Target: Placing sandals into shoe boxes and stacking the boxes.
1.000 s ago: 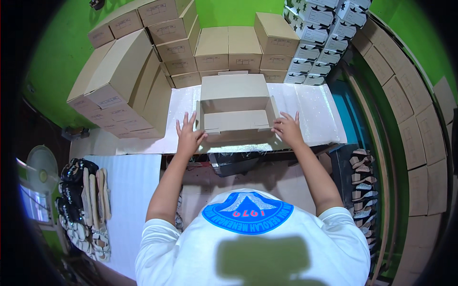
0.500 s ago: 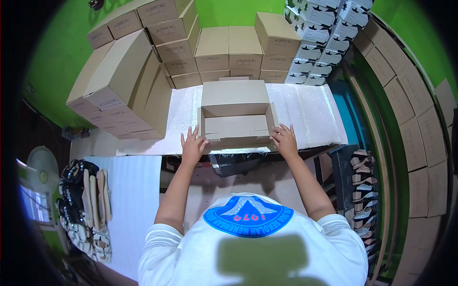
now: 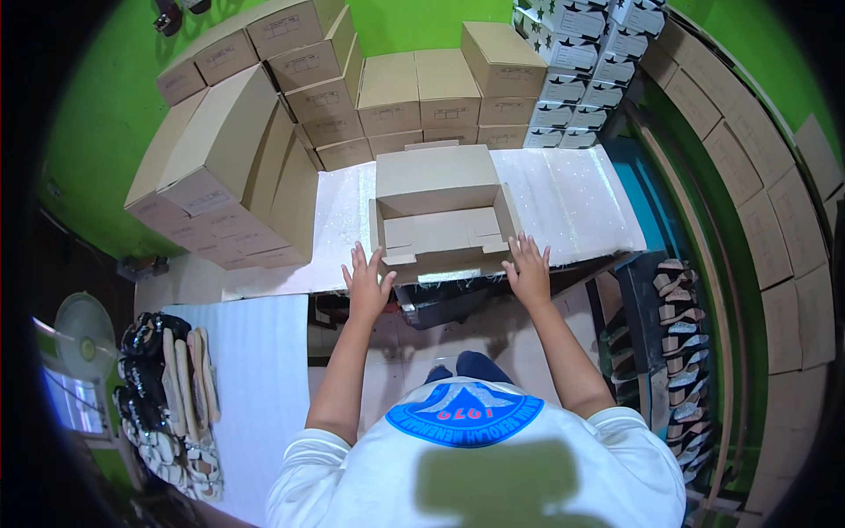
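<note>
I am holding my two hands, left hand [image 3: 368, 286] and right hand [image 3: 530, 275], with fingers spread beside the near corners of one open box [image 3: 444, 229]; I cannot tell whether they are touching it. The box is resting on one table [image 3: 568, 198], at its near edge. One fan [image 3: 86, 337] is standing to my left.

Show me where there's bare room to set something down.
The white tabletop has room right of the open box, in front of the starry boxes, and a narrower strip between the open box and the left box stack. The pale sheet is bare right of the shoes. Crowded: the tabletop's back, lined with brown boxes.
</note>
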The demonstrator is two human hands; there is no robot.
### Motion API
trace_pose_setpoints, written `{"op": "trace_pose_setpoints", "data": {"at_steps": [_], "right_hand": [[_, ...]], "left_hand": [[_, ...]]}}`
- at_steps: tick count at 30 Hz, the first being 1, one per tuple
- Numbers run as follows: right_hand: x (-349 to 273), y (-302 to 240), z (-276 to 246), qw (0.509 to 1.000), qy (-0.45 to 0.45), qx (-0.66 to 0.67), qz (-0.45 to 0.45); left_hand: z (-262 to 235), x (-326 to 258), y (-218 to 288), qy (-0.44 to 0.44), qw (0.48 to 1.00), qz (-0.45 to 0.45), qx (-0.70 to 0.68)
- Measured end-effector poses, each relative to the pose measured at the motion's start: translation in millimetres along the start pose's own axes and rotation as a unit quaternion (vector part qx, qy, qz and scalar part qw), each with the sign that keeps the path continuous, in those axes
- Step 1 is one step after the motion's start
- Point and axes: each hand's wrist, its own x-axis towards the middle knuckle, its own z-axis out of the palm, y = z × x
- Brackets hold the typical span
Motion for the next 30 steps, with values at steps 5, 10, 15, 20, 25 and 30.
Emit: {"op": "trace_pose_setpoints", "data": {"at_steps": [5,10,15,20,25,30], "right_hand": [[-58.2,-9.9,2.6,1.000,-0.024,0.011,-0.001],[-120.5,-30.5,17.0,0.978,-0.206,-0.010,-0.027],[-169.1,-45.2,9.6,0.938,-0.337,0.035,-0.070],[-229.8,-40.2,-6.0,0.913,-0.395,0.059,-0.086],[-295.2,-33.2,-30.0,0.895,-0.437,0.085,-0.038],[-358.2,-46.3,-56.0,0.893,-0.431,0.132,-0.005]], "left_hand": [[-7.0,-48.8,-1.9,-0.003,1.000,-0.010,-0.023],[-9.4,-109.3,-10.1,-0.054,0.996,-0.072,-0.007],[-15.6,-170.5,-1.1,-0.094,0.990,-0.101,-0.001],[-19.4,-234.5,22.1,-0.098,0.991,-0.085,-0.022],[-21.8,-316.7,46.0,-0.172,0.977,-0.111,-0.068],[-37.8,-374.8,58.0,-0.241,0.967,-0.064,-0.050]]}}
